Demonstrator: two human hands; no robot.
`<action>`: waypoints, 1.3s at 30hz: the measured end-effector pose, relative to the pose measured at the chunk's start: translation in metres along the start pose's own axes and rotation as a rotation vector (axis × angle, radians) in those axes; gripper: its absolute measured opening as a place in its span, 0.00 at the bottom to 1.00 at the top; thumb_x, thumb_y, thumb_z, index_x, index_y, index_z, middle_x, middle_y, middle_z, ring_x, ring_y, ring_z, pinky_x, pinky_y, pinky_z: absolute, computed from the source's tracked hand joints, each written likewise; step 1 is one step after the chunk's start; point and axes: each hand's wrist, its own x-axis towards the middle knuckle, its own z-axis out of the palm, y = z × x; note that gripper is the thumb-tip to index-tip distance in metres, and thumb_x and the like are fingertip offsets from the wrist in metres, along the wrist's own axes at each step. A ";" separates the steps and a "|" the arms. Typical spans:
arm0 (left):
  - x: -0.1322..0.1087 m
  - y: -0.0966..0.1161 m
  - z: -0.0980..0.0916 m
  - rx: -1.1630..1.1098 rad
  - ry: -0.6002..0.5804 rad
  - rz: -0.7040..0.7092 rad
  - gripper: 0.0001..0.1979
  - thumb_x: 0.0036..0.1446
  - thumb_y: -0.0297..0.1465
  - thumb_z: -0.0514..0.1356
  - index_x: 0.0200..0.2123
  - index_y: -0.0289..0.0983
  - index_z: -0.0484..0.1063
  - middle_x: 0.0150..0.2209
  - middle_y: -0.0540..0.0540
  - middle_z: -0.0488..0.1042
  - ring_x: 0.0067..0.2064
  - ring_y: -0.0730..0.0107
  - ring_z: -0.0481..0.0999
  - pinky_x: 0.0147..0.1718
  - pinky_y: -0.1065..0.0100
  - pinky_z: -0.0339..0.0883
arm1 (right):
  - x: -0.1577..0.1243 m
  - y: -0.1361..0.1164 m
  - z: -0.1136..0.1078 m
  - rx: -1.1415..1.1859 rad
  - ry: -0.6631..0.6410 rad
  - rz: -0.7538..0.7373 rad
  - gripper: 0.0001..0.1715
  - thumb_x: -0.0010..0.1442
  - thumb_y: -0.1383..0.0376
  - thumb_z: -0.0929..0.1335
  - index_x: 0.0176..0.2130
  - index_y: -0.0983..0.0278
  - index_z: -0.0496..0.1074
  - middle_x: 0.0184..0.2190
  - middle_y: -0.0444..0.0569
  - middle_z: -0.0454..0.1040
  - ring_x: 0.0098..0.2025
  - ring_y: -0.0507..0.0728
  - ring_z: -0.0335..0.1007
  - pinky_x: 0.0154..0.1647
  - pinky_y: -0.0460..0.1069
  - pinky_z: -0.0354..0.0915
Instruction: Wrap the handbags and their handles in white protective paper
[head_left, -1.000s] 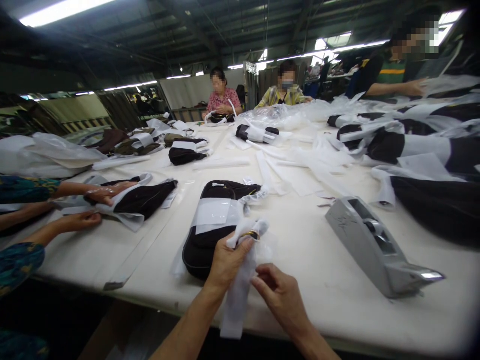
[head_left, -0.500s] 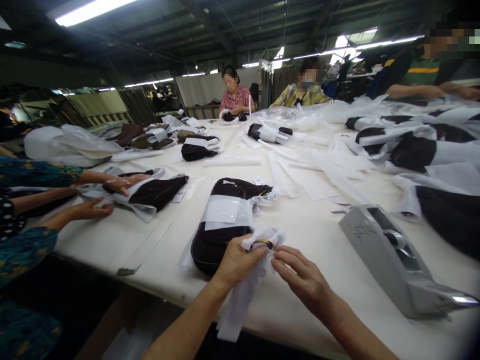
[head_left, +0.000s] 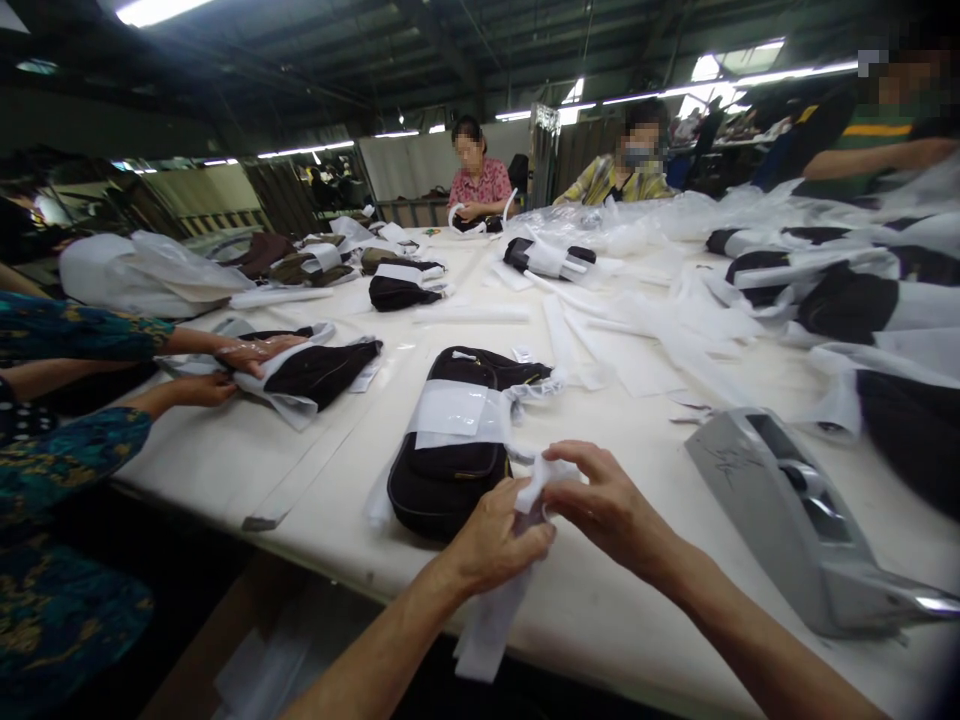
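A black bag point(head_left: 442, 488) lies on the white table in front of me, with a white paper band point(head_left: 459, 412) around its middle. At its lower right corner, my left hand point(head_left: 499, 535) is closed on a strip of white wrapping paper point(head_left: 487, 625), whose loose end hangs over the table edge. My right hand point(head_left: 600, 505) pinches the upper part of the same strip between thumb and fingers. The gold metal piece of the strap is now hidden under the paper and my fingers.
A grey tape dispenser point(head_left: 780, 520) stands at the right. A co-worker's hands point(head_left: 259, 352) rest on another black bag point(head_left: 326, 372) at the left. Loose white paper strips point(head_left: 570, 345) and wrapped black bags point(head_left: 847, 300) lie farther back. Several people sit or stand around.
My right hand has risen and folded the paper over the gold metal piece, covering it. My left hand has shifted slightly right and down. The co-worker's lower hand has moved onto their bag.
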 end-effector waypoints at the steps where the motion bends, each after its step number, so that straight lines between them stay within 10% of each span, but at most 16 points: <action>1: -0.001 -0.001 0.002 -0.012 0.014 -0.026 0.09 0.47 0.29 0.60 0.35 0.37 0.72 0.31 0.47 0.69 0.34 0.65 0.67 0.34 0.70 0.57 | 0.003 0.001 0.000 0.016 -0.020 0.021 0.09 0.54 0.70 0.65 0.36 0.60 0.72 0.47 0.53 0.67 0.50 0.61 0.62 0.46 0.56 0.61; 8: -0.006 -0.011 0.002 -0.140 0.038 -0.096 0.08 0.52 0.33 0.57 0.33 0.35 0.71 0.29 0.47 0.68 0.31 0.68 0.66 0.33 0.70 0.59 | 0.029 0.011 0.000 0.222 -0.265 0.261 0.46 0.43 0.62 0.72 0.59 0.60 0.54 0.29 0.45 0.72 0.31 0.56 0.67 0.35 0.50 0.63; 17: -0.009 -0.009 -0.012 -0.282 -0.040 -0.154 0.19 0.53 0.34 0.56 0.47 0.34 0.68 0.34 0.45 0.71 0.34 0.67 0.67 0.34 0.70 0.61 | 0.027 0.021 -0.008 0.719 -0.444 0.392 0.14 0.50 0.57 0.68 0.33 0.65 0.73 0.26 0.43 0.71 0.30 0.52 0.63 0.31 0.45 0.60; 28: -0.015 -0.014 -0.001 -0.271 0.076 -0.214 0.20 0.54 0.36 0.56 0.48 0.34 0.67 0.33 0.48 0.72 0.32 0.71 0.67 0.32 0.72 0.61 | 0.041 0.012 0.002 0.625 -0.453 0.446 0.13 0.47 0.66 0.68 0.19 0.65 0.59 0.17 0.37 0.56 0.21 0.47 0.50 0.22 0.42 0.50; 39: -0.020 -0.020 -0.006 -0.280 0.069 -0.238 0.16 0.53 0.36 0.57 0.40 0.30 0.73 0.30 0.46 0.72 0.32 0.69 0.69 0.32 0.70 0.62 | 0.045 0.008 -0.002 0.601 -0.415 0.377 0.11 0.45 0.60 0.70 0.23 0.65 0.67 0.20 0.40 0.64 0.24 0.49 0.58 0.24 0.44 0.54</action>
